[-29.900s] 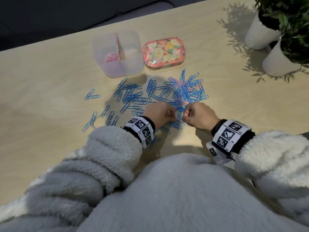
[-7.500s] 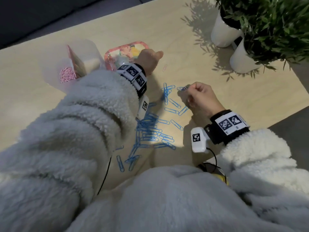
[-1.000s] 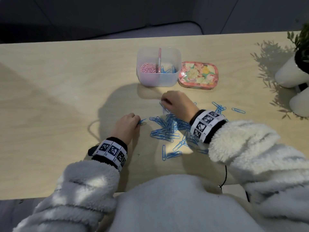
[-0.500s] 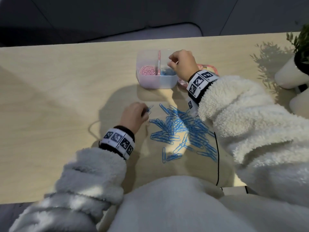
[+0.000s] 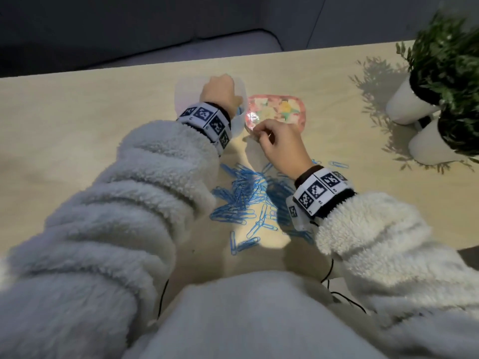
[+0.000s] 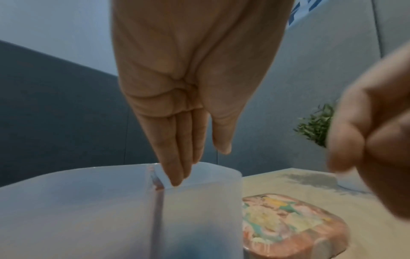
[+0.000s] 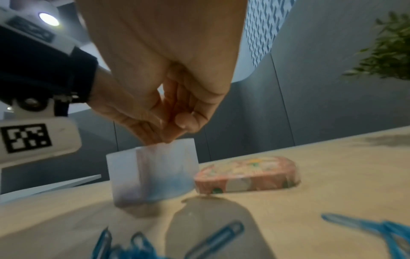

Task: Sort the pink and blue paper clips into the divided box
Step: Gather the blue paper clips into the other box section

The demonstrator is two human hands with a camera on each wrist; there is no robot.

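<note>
Since half a second ago you have swapped roles: your left hand [image 5: 220, 93] has gone from the table beside the clips up to the divided box [image 5: 181, 95], and your right hand [image 5: 278, 145] has come back from the box toward the pile.

Your left arm now reaches forward across the table [image 5: 77, 112], the hand poised over the box with its fingers [image 6: 177, 157] straight, together and pointing down; they hold nothing. Your right hand hovers above the table in front of the floral tin [image 5: 276, 110], fingers curled in toward the thumb. Whether a clip sits in that pinch I cannot tell.

From your head camera, the heap of blue paper clips [image 5: 243, 200] lies between your two forearms, with a stray one off to the right, and two white plant pots [image 5: 407, 104] stand at the right edge. Your left hand hides most of the box there.

Your left wrist camera shows what the head view misses: the fingertips hang just over the pink divider [image 6: 156, 206], toward the right compartment, where a blue blur shows through the frosted wall.

Your right wrist camera shows the box from the side, just beside the tin, with blue in its right half and a faint pinkish tint in its left.
</note>
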